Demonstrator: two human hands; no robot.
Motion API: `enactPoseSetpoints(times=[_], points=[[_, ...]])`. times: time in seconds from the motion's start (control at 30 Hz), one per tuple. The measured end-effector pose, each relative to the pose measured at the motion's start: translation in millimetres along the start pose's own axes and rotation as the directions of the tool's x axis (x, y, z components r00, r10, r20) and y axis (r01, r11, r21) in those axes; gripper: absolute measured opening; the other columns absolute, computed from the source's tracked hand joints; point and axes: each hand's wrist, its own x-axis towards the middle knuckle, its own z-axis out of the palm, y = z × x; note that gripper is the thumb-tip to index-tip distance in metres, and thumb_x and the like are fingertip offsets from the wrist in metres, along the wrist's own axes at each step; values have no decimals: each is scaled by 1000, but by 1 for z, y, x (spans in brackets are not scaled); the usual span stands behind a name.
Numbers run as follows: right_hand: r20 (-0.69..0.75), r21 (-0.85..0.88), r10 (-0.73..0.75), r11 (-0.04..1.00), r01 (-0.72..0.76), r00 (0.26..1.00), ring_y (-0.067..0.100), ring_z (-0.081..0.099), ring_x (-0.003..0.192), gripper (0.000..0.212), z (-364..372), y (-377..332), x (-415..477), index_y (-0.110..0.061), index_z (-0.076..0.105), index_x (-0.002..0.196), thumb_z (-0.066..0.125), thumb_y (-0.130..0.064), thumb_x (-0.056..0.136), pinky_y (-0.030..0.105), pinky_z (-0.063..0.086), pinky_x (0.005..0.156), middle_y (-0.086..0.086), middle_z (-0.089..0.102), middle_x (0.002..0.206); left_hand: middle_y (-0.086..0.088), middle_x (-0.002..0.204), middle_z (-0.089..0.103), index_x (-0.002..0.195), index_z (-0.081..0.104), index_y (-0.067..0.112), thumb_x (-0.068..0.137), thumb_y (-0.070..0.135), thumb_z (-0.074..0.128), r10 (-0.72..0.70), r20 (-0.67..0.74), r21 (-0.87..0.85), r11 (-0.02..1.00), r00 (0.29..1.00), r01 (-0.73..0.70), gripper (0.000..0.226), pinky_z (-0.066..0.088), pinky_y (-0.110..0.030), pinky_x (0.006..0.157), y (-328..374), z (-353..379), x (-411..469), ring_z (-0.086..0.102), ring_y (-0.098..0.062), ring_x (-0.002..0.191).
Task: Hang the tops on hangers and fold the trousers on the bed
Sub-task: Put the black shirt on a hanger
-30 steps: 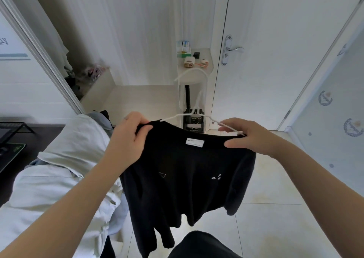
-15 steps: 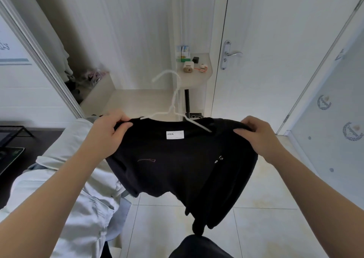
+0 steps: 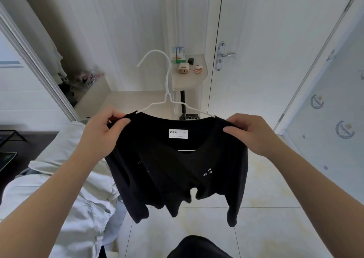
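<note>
Head view, the only one here: a black long-sleeved knit top (image 3: 177, 169) is held up in the air in the middle of the scene, above a pale tiled floor (image 3: 256, 208). It sits on a thin white wire hanger (image 3: 167, 92). The hanger's arms go in through the neck opening on both sides, its bottom bar shows as a white line inside the neckline, and the hook sticks up on the far side, curling over to the left.

The left hand (image 3: 100, 131) pinches the top's left shoulder between thumb and curled fingers. The right hand (image 3: 250, 133) does the same on the right shoulder, so the two are spread about a shoulder-width of the garment apart. A white rectangular neck label (image 3: 178, 133) faces the camera (the letters FPA are readable on it). Both sleeves hang down loose, and the hem is bunched and uneven.

Near left there's a heap of pale blue-white clothing (image 3: 65, 179), just beside the top's left sleeve. Far behind the hanger is a small rounded cream shelf (image 3: 193, 78) with a few little boxes and gadgets on it. Right of that is a white door (image 3: 275, 41) with a silver lever handle (image 3: 226, 55).
</note>
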Motion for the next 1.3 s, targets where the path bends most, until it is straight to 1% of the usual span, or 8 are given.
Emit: enactPoseSetpoints(times=[0.2,0.33,0.6,0.8,0.97,1.13,1.23,1.3], points=[[-155,-102,-92,992,77,984,9,67,78,11,2,6,-2,-30,71,91,69,-19,93,24,53,77,-14,72,80,17,74,66,80,65,39,94,13,68,-23,-6,-28,999,1000,22,30,41,-8,67,-3,-3,2,59,2,70],[-124,-149,-78,987,60,989,18,65,78,11,3,19,-4,-31,69,91,69,-20,93,30,51,76,-7,71,80,16,76,67,81,66,37,94,13,68,-40,-12,-47,998,999,39,27,45,-14,72,-7,-4,1,60,0,71],[-233,-363,-226,923,131,946,8,58,77,7,13,22,-6,-18,66,96,64,-12,93,11,42,69,-22,62,82,21,78,67,84,66,34,95,15,67,-50,20,21,999,999,50,22,41,-6,69,-12,-5,1,59,2,73],[-129,-432,-316,871,234,940,-1,60,85,15,7,27,-3,-12,72,106,59,-9,99,6,41,79,-15,67,89,26,83,69,86,67,41,96,16,67,-47,12,28,999,999,46,27,43,-5,74,-12,-9,5,62,6,79],[-46,-274,-111,957,94,993,10,69,80,10,0,18,11,-25,72,103,66,-23,96,30,55,80,-11,73,84,30,80,67,85,66,40,95,15,67,-52,11,37,998,999,52,27,39,0,69,-7,-8,16,60,8,75],[80,-236,-63,968,81,995,20,67,74,7,-8,-20,38,-34,71,100,66,-33,95,43,56,78,-8,70,84,22,91,65,93,68,24,98,13,63,25,22,87,996,999,-27,13,38,-1,71,1,-13,49,59,8,82],[182,-93,-61,993,79,981,30,69,79,13,-9,-57,58,-29,70,101,61,-21,99,50,58,80,-2,73,91,9,83,63,91,63,20,101,17,57,110,57,206,971,992,-120,12,47,-25,81,-2,-20,91,59,-5,83],[266,38,-66,998,57,962,38,64,72,15,-7,-83,75,-21,68,99,58,-10,98,52,54,70,5,73,84,12,85,63,93,62,24,102,25,54,125,36,307,943,991,-130,12,48,-40,82,-10,-24,123,60,-15,87]])
